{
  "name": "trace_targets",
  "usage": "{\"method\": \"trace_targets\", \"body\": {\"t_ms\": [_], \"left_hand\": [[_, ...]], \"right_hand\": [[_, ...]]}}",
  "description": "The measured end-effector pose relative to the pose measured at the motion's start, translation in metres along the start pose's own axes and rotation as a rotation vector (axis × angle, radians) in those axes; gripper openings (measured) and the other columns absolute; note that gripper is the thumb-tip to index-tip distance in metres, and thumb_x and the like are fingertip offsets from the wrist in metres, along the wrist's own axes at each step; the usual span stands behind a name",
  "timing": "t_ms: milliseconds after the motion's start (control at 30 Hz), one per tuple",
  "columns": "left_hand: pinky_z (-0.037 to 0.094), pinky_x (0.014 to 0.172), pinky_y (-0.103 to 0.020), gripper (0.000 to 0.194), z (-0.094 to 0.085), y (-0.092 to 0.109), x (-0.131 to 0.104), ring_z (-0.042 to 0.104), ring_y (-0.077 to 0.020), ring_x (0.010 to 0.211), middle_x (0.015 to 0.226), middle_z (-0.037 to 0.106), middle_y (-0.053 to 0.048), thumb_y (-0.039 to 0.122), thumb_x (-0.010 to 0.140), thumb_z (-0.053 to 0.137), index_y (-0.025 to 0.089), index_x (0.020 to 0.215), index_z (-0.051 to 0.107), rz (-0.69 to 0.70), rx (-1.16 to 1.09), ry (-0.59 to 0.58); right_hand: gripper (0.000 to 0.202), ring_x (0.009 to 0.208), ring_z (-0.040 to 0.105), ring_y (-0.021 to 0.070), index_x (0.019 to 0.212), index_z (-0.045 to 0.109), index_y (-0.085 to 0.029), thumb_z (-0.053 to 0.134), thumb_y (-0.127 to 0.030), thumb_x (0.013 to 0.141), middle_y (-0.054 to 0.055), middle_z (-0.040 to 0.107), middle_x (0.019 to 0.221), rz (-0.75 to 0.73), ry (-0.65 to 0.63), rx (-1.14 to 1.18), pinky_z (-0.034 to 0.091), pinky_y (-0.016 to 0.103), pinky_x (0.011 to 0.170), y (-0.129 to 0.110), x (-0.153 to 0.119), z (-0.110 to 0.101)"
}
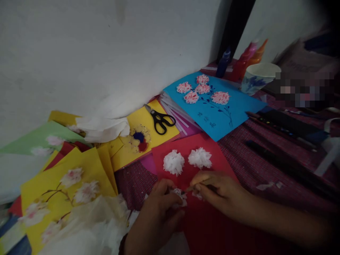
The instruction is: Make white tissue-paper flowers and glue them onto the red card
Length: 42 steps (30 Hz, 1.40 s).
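Note:
On the red paper (212, 156) lie two white tissue flowers (173, 162) near its top. Below them, my left hand (158, 209) has its fingers around another white tissue flower (179, 195). My right hand (219, 191) pinches a thin brownish stick (190, 188), its tip pointing at that flower. A further bit of white tissue (197, 194) shows under my right fingers.
Black scissors (160, 120) and a paint palette (140, 137) rest on yellow paper. Behind is a blue sheet (239, 101) with pink flowers, beside a paper cup (259, 78) and paint bottles (223, 63). Pens (281, 163) lie right; crumpled tissue (98, 226) lies front left.

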<state>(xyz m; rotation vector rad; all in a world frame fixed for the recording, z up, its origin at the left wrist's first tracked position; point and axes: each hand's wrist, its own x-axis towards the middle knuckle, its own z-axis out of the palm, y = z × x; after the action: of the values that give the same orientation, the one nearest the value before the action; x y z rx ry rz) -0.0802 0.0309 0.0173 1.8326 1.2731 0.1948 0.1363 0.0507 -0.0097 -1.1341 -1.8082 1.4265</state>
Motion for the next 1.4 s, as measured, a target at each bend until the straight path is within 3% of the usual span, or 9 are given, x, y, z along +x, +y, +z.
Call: {"method": "trace_targets", "body": {"t_ms": [200, 500, 667, 833, 1000, 1133, 1200, 1267, 1400], "left_hand": [[0.041, 0.067, -0.026, 0.007, 0.006, -0.007, 0.011, 0.052, -0.0143, 0.075, 0.083, 0.054, -0.001, 0.014, 0.087, 0.052, 0.020, 0.087, 0.057, -0.080, -0.154, 0.190], [0.038, 0.065, -0.024, 0.017, 0.010, -0.010, 0.020, 0.052, -0.0121, 0.074, 0.081, 0.051, 0.000, 0.005, 0.079, 0.055, 0.017, 0.068, 0.059, -0.039, -0.048, 0.177], [0.041, 0.070, -0.026, 0.016, 0.006, -0.010, 0.017, 0.054, -0.0138, 0.077, 0.083, 0.055, -0.001, 0.016, 0.088, 0.050, 0.019, 0.075, 0.059, -0.048, -0.123, 0.182], [0.045, 0.083, -0.031, 0.022, -0.017, -0.007, -0.001, 0.057, -0.0176, 0.095, 0.105, 0.061, -0.004, 0.027, 0.094, 0.042, 0.023, 0.113, 0.054, -0.138, -0.201, 0.298], [0.043, 0.089, -0.035, 0.019, -0.032, 0.006, -0.049, 0.054, -0.0207, 0.101, 0.109, 0.058, -0.007, 0.021, 0.090, 0.048, 0.022, 0.107, 0.058, -0.085, 0.139, 0.308], [0.045, 0.083, -0.034, 0.014, -0.010, 0.011, -0.086, 0.055, -0.0202, 0.092, 0.097, 0.061, -0.004, 0.019, 0.086, 0.055, 0.022, 0.098, 0.060, -0.153, 0.171, 0.177], [0.043, 0.087, -0.037, 0.028, 0.007, 0.007, -0.092, 0.054, -0.0226, 0.098, 0.102, 0.062, -0.006, 0.015, 0.077, 0.064, 0.022, 0.104, 0.061, -0.160, 0.184, 0.166], [0.042, 0.088, -0.040, 0.032, 0.021, 0.001, -0.091, 0.054, -0.0242, 0.098, 0.100, 0.063, -0.006, 0.013, 0.071, 0.068, 0.021, 0.102, 0.064, -0.164, 0.184, 0.233], [0.045, 0.076, -0.033, 0.005, 0.032, -0.005, -0.093, 0.057, -0.0196, 0.080, 0.077, 0.061, -0.003, 0.015, 0.077, 0.061, 0.018, 0.072, 0.062, -0.159, 0.129, 0.398]], "right_hand": [[0.022, 0.075, 0.064, 0.0137, 0.089, 0.064, -0.021, 0.042, -0.015, 0.091, 0.002, 0.067, 0.083, -0.003, -0.003, -0.017, 0.049, 0.024, 0.067, -0.002, -0.002, 0.001], [0.021, 0.083, 0.064, 0.0161, 0.087, 0.064, -0.020, 0.044, -0.018, 0.092, 0.002, 0.068, 0.088, 0.073, -0.044, 0.045, 0.049, 0.027, 0.073, -0.005, 0.004, -0.010], [0.026, 0.077, 0.065, 0.0139, 0.077, 0.068, -0.020, 0.046, -0.018, 0.091, 0.002, 0.067, 0.085, 0.040, 0.051, 0.083, 0.050, 0.024, 0.068, -0.012, 0.008, -0.020], [0.029, 0.070, 0.065, 0.0145, 0.072, 0.071, -0.022, 0.049, -0.022, 0.091, 0.003, 0.069, 0.081, -0.009, 0.089, 0.115, 0.053, 0.024, 0.062, -0.026, 0.003, -0.027], [0.019, 0.081, 0.067, 0.0225, 0.093, 0.072, -0.034, 0.054, -0.033, 0.090, 0.004, 0.072, 0.093, -0.020, 0.143, -0.025, 0.058, 0.033, 0.069, -0.033, -0.028, -0.031], [0.019, 0.070, 0.067, 0.0198, 0.098, 0.070, -0.039, 0.054, -0.034, 0.090, 0.001, 0.072, 0.084, -0.028, 0.005, 0.022, 0.058, 0.029, 0.058, -0.024, -0.062, -0.023], [0.020, 0.070, 0.068, 0.0193, 0.095, 0.071, -0.035, 0.052, -0.035, 0.091, 0.002, 0.071, 0.081, 0.000, -0.060, 0.059, 0.058, 0.029, 0.061, -0.018, -0.078, -0.015], [0.023, 0.073, 0.068, 0.0202, 0.092, 0.072, -0.030, 0.050, -0.038, 0.091, 0.004, 0.072, 0.082, 0.057, -0.079, 0.083, 0.057, 0.031, 0.064, -0.014, -0.091, -0.007], [0.031, 0.078, 0.067, 0.0218, 0.088, 0.073, -0.023, 0.050, -0.043, 0.091, 0.008, 0.072, 0.087, 0.139, -0.062, 0.133, 0.055, 0.033, 0.067, -0.006, -0.109, 0.001]]}}
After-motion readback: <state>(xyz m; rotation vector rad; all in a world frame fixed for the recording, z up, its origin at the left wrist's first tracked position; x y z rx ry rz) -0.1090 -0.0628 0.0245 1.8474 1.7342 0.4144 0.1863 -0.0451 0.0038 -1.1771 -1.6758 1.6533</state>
